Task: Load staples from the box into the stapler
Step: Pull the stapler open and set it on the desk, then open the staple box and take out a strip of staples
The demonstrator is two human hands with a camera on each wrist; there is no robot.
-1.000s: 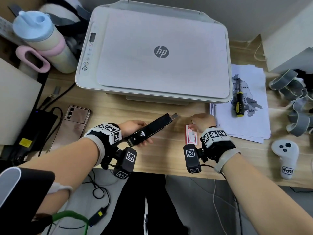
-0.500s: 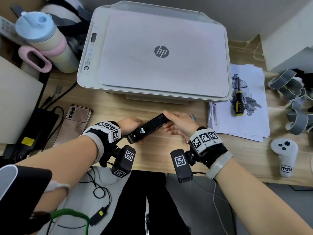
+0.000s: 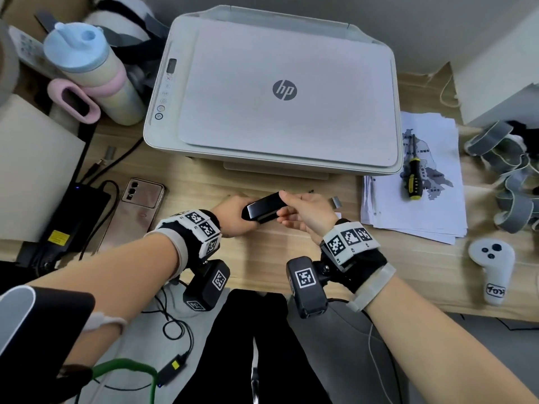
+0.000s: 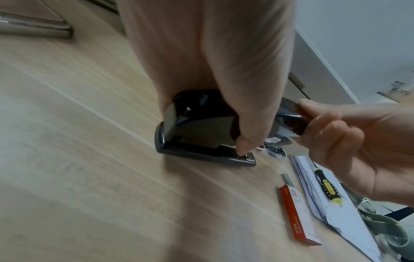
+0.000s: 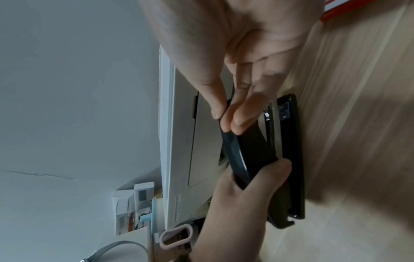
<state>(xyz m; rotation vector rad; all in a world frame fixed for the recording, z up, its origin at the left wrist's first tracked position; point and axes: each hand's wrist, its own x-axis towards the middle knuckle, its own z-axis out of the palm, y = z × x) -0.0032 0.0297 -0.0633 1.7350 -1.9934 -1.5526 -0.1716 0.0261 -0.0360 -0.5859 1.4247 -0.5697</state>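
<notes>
The black stapler lies with its base on the wooden desk in front of the printer. My left hand grips its rear end, thumb on the side. My right hand pinches the front tip of the top cover, which stands slightly raised over the metal magazine. The red and white staple box lies flat on the desk to the right, mostly hidden under my right wrist in the head view. A loose strip of staples lies just beyond it.
A white printer stands right behind the stapler. A phone and cables lie to the left. On the right are a paper stack with a screwdriver on it, and a white controller.
My right hand left the staple box, moved left and took hold of the stapler's front tip. The stapler's top cover has swung down closer to the base.
</notes>
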